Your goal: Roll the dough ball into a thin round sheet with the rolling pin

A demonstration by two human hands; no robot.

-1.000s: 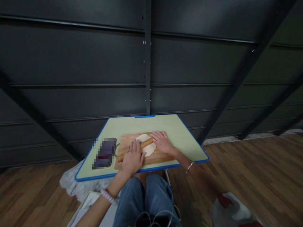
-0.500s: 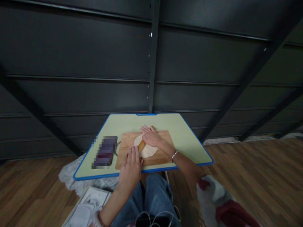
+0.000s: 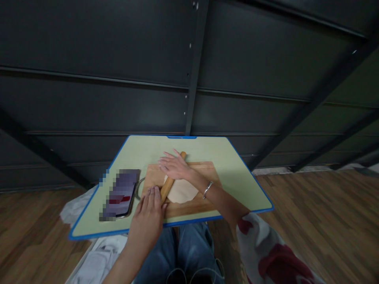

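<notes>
A wooden rolling pin (image 3: pixel 167 188) lies slantwise across the left part of a flat, pale sheet of dough (image 3: pixel 182 191). Beneath the dough is a wooden cutting board (image 3: pixel 204 169). My left hand (image 3: pixel 150 211) covers the pin's near end, fingers together and the thumb on the right side. Over the pin's upper part, my right hand (image 3: pixel 175 166) rests with its fingers stretched out to the left, palm down. The pin's far tip shows beyond it. My right forearm passes above the dough's right side and hides some of the board.
The board rests on a pale green folding table (image 3: pixel 239 177) with a blue rim. To the left lies a phone (image 3: pixel 121 197), partly pixelated, near the board's metal handle (image 3: pixel 138 188). A dark panelled wall (image 3: pixel 118 106) stands behind. White items (image 3: pixel 97 256) sit below the table's left side.
The rolling pin and both hands have moved left over the dough, uncovering more of its right side. My view has also shifted, so the table appears slightly larger.
</notes>
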